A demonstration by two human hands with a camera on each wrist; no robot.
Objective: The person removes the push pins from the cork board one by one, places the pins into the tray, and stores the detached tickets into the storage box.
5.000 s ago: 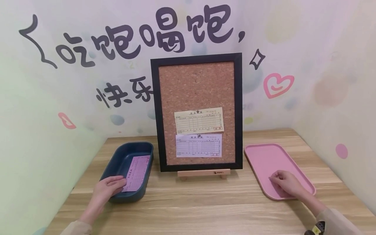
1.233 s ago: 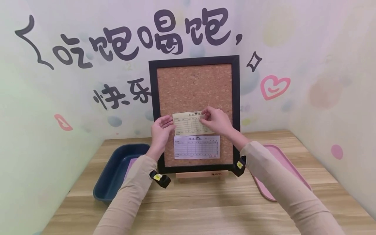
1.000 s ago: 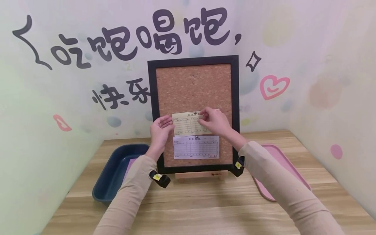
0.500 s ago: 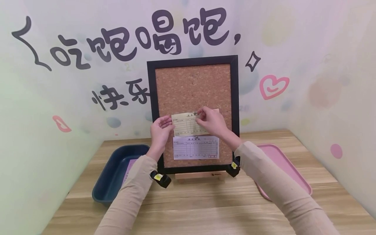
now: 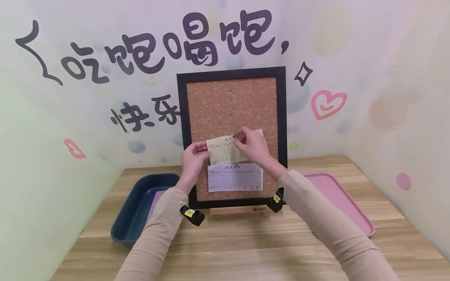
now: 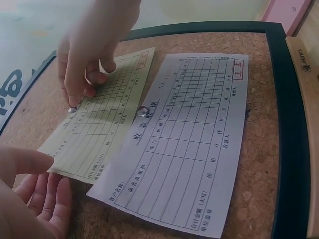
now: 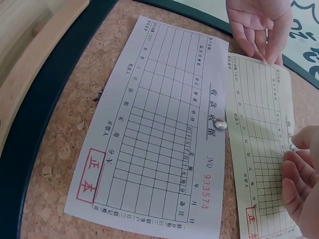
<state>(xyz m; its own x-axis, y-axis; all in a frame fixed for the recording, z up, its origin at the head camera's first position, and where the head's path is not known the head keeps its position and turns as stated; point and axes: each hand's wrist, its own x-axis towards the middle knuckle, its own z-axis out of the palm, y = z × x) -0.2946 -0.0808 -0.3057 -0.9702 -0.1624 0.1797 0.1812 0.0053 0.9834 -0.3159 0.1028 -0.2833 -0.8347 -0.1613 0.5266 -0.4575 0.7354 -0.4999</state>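
A framed cork board point(image 5: 232, 103) stands upright with two paper receipts on it. The yellow receipt point(image 5: 218, 151) is the upper one and slants, its left side lower than its right. My left hand point(image 5: 192, 162) pinches that receipt's left edge. At the receipt's top middle, my right hand point(image 5: 256, 147) pinches a small silver pushpin point(image 6: 73, 109) between thumb and fingertips, covering much of the paper's right half in the head view. Below hangs the white receipt point(image 5: 232, 179), held by another silver pushpin point(image 7: 220, 124) at its top middle.
A small wooden easel point(image 5: 232, 211) carries the board on the wooden table point(image 5: 225, 249). To the left stands a dark blue tray point(image 5: 117, 224) with a pinkish-purple slip point(image 5: 153, 203) in it. On the right lies a pink tray point(image 5: 337, 195), partly behind my right sleeve.
Both hands have come from the two trays to the yellow receipt. Lately my right hand has shifted left onto its pushpin, and my left hand has lowered slightly, tilting the receipt's left side down.
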